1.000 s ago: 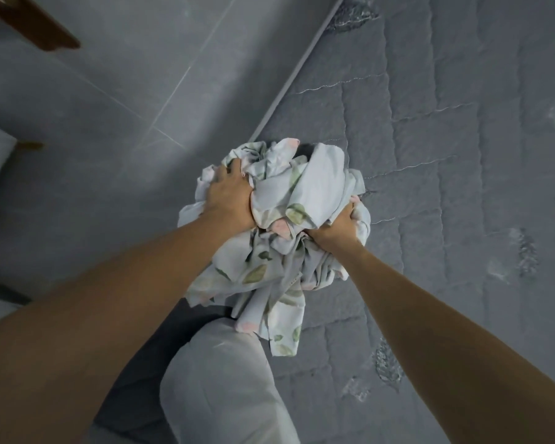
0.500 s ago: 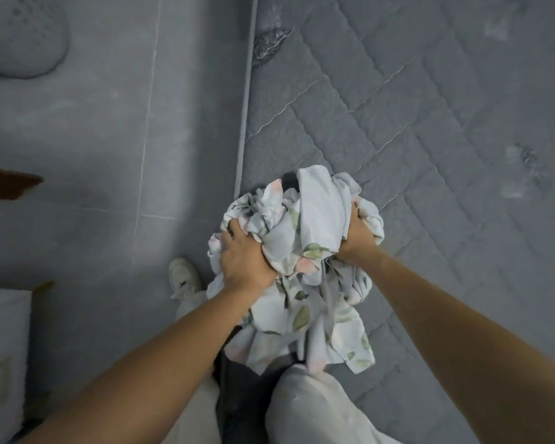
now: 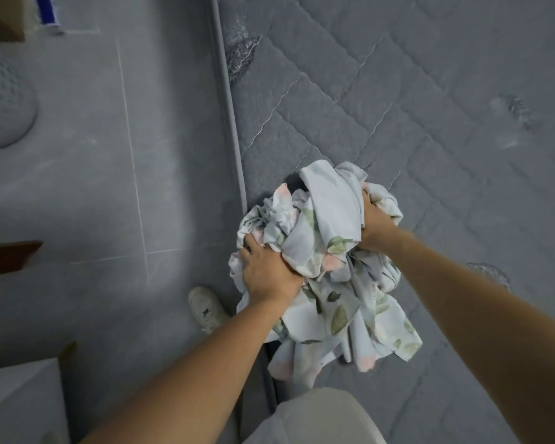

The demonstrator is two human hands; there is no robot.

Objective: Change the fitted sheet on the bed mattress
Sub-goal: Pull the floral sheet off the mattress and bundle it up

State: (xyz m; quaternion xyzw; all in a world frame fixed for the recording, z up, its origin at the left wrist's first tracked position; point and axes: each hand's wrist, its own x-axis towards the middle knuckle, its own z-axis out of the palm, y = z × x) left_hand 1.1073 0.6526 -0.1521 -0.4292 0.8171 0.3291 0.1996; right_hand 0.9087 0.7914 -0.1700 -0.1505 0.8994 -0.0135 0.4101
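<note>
A bundled-up fitted sheet (image 3: 327,225), pale with green leaves and pink flowers, hangs over the left edge of the bare grey quilted mattress (image 3: 430,107). My left hand (image 3: 266,274) grips the bundle on its near left side. My right hand (image 3: 374,219) grips it on the right, fingers buried in the cloth. Loose folds of the sheet dangle down toward my knee (image 3: 318,418).
Grey tiled floor (image 3: 109,187) lies left of the mattress edge. My white shoe (image 3: 207,307) stands on it beside the bed. A pale perforated basket (image 3: 4,100) sits at the far left, a white box (image 3: 20,402) at the lower left, dark wood (image 3: 7,254) between.
The view has swung round and the bundle has shifted right, over the mattress edge. Both hands keep the same hold on the sheet. My shoe has come into view.
</note>
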